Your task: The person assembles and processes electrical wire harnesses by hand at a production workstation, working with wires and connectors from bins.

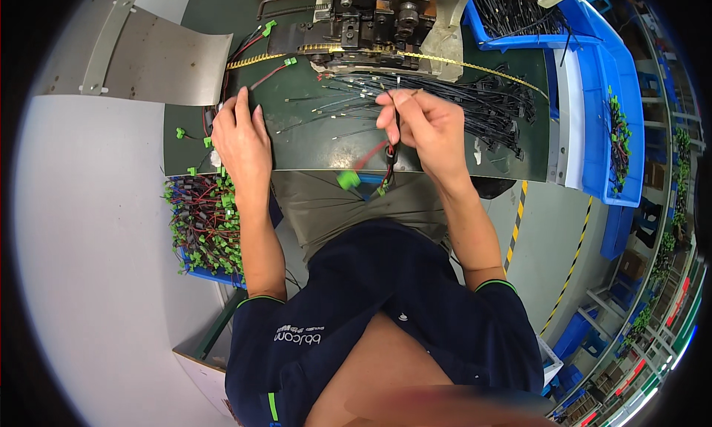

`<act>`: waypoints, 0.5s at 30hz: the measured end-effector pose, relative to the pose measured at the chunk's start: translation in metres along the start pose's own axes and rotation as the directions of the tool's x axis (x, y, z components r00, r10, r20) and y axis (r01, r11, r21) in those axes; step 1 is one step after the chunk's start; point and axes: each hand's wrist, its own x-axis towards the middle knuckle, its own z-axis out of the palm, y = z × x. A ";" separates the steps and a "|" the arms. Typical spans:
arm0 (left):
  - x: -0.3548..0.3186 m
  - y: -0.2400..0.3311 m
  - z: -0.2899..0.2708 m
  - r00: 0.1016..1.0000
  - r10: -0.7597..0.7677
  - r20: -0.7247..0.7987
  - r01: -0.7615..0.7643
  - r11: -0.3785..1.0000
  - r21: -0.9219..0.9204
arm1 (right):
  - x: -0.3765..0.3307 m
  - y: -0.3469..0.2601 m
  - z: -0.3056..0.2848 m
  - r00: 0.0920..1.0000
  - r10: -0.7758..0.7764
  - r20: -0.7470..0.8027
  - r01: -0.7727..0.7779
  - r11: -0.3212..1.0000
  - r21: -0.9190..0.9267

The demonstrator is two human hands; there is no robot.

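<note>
My right hand (437,134) is closed in a pinch over the front of the green bench. It grips a wire lead (390,154) with a black sleeve and red and black wires, which hangs down past the bench edge. Green connectors (348,179) dangle at its lower end, blurred. On the left of the bench rests my left hand (245,141), fingers stretched out. Its fingertips lie by the end of a red and black wire with a green connector (289,61). Between the hands, stripped ends of black cables (475,104) fan out from a pile.
A metal terminal-crimping machine (378,23) stands at the back, with a yellowish terminal strip (475,65) running through it. Blue bins (627,63) with cables sit at the right. Finished-looking green-ended leads (204,219) fill a tray at the left. A curved metal sheet (167,63) overhangs the bench.
</note>
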 end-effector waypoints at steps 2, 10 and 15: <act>-0.006 -0.004 0.005 1.000 -0.012 0.012 0.012 1.000 -0.011 | 0.008 0.001 -0.002 0.994 0.098 -0.046 -0.095 0.993 0.077; -0.009 -0.009 0.014 0.994 0.035 -0.101 -0.044 0.996 -0.082 | 0.037 0.010 -0.002 0.992 0.095 -0.080 -0.084 0.988 0.130; -0.009 -0.007 0.013 0.999 0.002 -0.042 -0.005 0.998 -0.064 | 0.042 0.011 -0.003 0.985 0.148 -0.090 -0.134 0.980 0.146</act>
